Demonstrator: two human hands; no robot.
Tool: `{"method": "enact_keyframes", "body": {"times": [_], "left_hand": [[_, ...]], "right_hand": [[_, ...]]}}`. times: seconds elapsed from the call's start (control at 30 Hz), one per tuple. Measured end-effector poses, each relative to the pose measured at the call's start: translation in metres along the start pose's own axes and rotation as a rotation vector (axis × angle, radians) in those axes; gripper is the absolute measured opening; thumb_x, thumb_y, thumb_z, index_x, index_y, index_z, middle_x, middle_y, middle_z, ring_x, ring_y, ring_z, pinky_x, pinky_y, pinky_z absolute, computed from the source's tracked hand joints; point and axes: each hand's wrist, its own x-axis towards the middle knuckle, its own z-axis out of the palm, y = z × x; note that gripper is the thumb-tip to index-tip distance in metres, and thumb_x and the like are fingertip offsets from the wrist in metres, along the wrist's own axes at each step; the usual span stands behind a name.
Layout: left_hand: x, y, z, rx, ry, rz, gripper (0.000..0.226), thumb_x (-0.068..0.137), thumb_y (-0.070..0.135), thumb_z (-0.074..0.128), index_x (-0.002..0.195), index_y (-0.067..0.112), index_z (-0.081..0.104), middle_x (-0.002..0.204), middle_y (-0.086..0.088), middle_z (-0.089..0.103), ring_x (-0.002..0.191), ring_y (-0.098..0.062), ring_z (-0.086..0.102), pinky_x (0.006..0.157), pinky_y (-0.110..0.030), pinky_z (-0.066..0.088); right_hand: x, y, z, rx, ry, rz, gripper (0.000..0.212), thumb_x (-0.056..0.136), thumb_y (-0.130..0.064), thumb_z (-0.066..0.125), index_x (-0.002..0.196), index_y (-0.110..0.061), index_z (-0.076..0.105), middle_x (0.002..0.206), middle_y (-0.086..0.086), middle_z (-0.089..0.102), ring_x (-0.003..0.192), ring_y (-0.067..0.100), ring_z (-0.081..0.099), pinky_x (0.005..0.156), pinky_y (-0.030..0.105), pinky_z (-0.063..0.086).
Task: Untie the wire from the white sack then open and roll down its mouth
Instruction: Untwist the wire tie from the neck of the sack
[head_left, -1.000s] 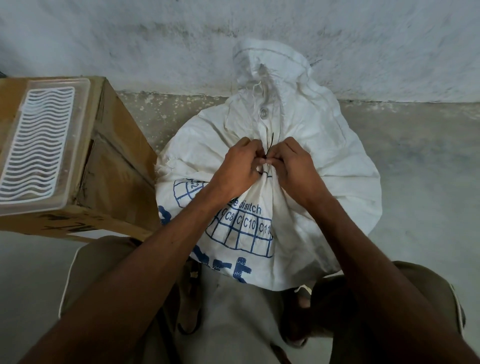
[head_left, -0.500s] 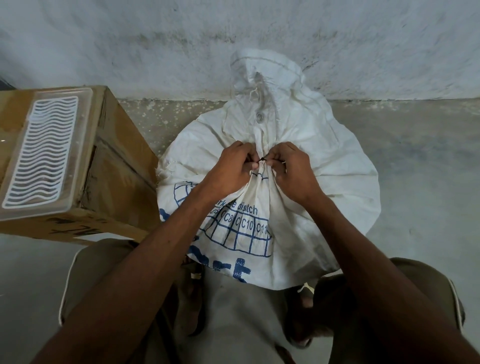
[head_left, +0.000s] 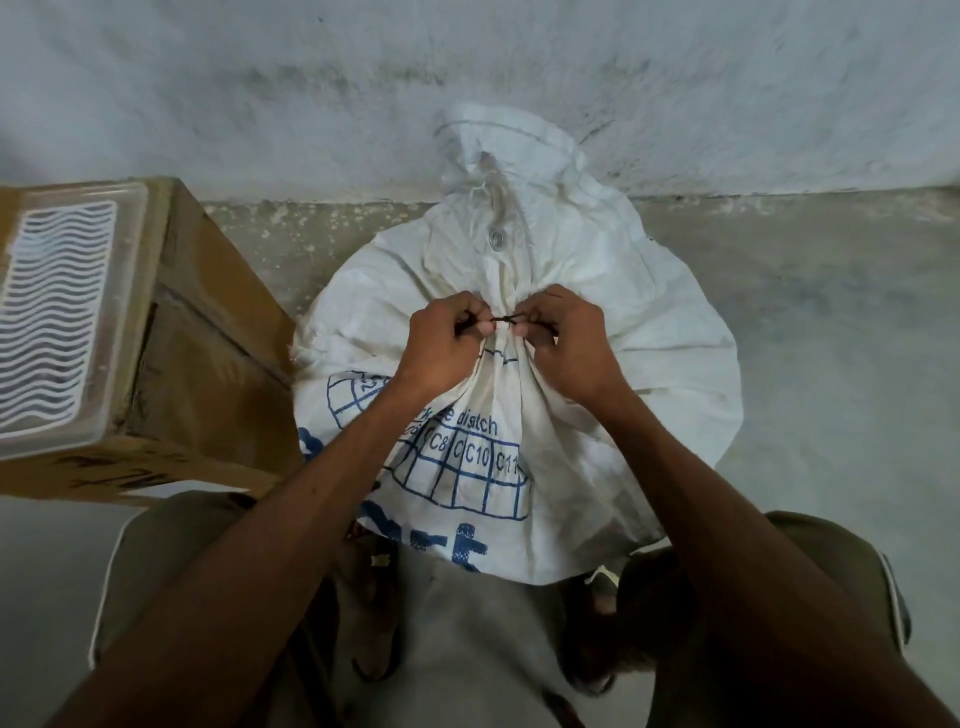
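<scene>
currently untying step: the left hand (head_left: 441, 340) and right hand (head_left: 563, 338) are each pinching an end of the thin dark wire (head_left: 500, 321) wrapped around the gathered neck of the white woven sack with blue print (head_left: 649, 332), which is sitting on the concrete floor (head_left: 831, 312) against the wall. mouth not open yet. next move likely needs unwinding the wire off the neck.

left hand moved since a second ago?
Yes. The left hand has drawn slightly left, away from the sack's bunched neck, pinching the thin black wire now stretched across to the right hand.
</scene>
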Motion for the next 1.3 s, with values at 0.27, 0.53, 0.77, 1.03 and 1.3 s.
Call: {"method": "enact_keyframes", "body": {"times": [0.27,0.53,0.77,1.03,1.3], "left_hand": [[0.001,-0.003,-0.006,0.139,0.000,0.192,0.009,0.086,0.008,0.074,0.094,0.008,0.071,0.086,-0.003,0.072,0.081,-0.017,0.068,0.079,-0.032,0.056],[0.000,0.003,-0.001,0.151,0.075,0.240,0.010,0.080,0.001,0.060,0.081,0.007,0.069,0.074,-0.003,0.068,0.070,-0.017,0.063,0.068,-0.031,0.051],[-0.001,0.005,-0.004,-0.068,0.054,0.000,0.008,0.082,0.005,0.073,0.084,0.013,0.073,0.076,0.009,0.069,0.069,0.002,0.065,0.066,-0.012,0.050],[0.001,0.006,-0.005,0.003,0.098,0.108,0.012,0.077,0.002,0.071,0.076,0.014,0.075,0.070,0.005,0.071,0.068,-0.008,0.067,0.069,-0.024,0.055],[0.002,-0.001,-0.008,-0.100,0.105,-0.032,0.007,0.081,0.013,0.075,0.085,0.017,0.072,0.080,0.006,0.074,0.079,-0.011,0.071,0.079,-0.029,0.060]], "right_hand": [[-0.002,0.003,0.000,0.077,-0.003,0.074,0.009,0.082,0.004,0.073,0.088,-0.002,0.075,0.087,-0.003,0.066,0.084,0.014,0.066,0.082,0.021,0.053],[-0.004,0.001,-0.001,0.117,-0.013,0.083,0.012,0.083,0.004,0.074,0.092,-0.004,0.075,0.090,0.000,0.067,0.081,0.010,0.066,0.078,0.014,0.053],[-0.001,0.000,-0.001,0.147,0.004,0.115,0.010,0.084,0.003,0.074,0.093,-0.002,0.074,0.091,0.001,0.067,0.086,0.017,0.069,0.080,0.018,0.054],[-0.001,-0.004,-0.001,0.150,-0.012,0.096,0.011,0.085,0.003,0.074,0.095,-0.001,0.075,0.092,0.000,0.066,0.086,0.017,0.068,0.082,0.020,0.055],[-0.001,-0.004,-0.003,0.183,0.000,0.096,0.008,0.084,0.003,0.074,0.091,-0.002,0.073,0.090,0.001,0.066,0.086,0.024,0.068,0.082,0.034,0.057]]}}
